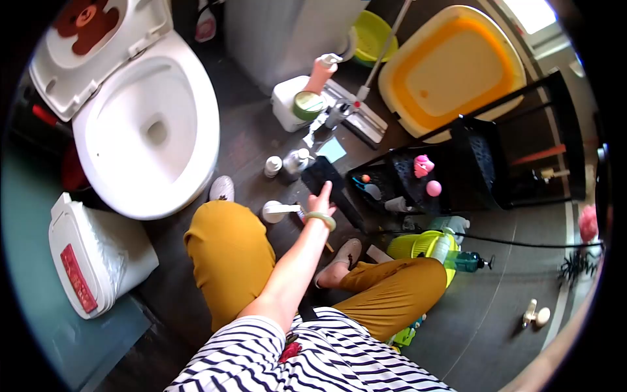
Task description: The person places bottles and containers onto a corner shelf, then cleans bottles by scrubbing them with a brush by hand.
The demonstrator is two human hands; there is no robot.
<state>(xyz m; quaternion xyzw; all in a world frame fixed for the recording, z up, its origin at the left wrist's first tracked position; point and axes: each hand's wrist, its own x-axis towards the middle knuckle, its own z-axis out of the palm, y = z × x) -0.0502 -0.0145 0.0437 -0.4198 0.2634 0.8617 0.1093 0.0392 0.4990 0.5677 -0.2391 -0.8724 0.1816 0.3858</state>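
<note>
My left hand (321, 201), a pale green bangle on its wrist, reaches down over a long black panel (336, 189) on the floor. One finger is stretched out along the panel, and I see nothing held in the hand. Beside it stand a white pump bottle (273, 211), a small white-capped bottle (273, 166) and a grey pump bottle (297, 161). A light blue sheet (331, 150) lies beyond the panel. At the lower right a blurred forearm (555, 353) runs off the edge, and my right hand is outside the picture.
A black rack (486, 157) with pink items lies to the right, near an orange-and-white folding basin (457, 65). The toilet (153, 130) and white bin (98, 255) are at left. A yellow-green basket (413, 246) with bottles stands by my knee. A squeegee mop (359, 117) lies ahead.
</note>
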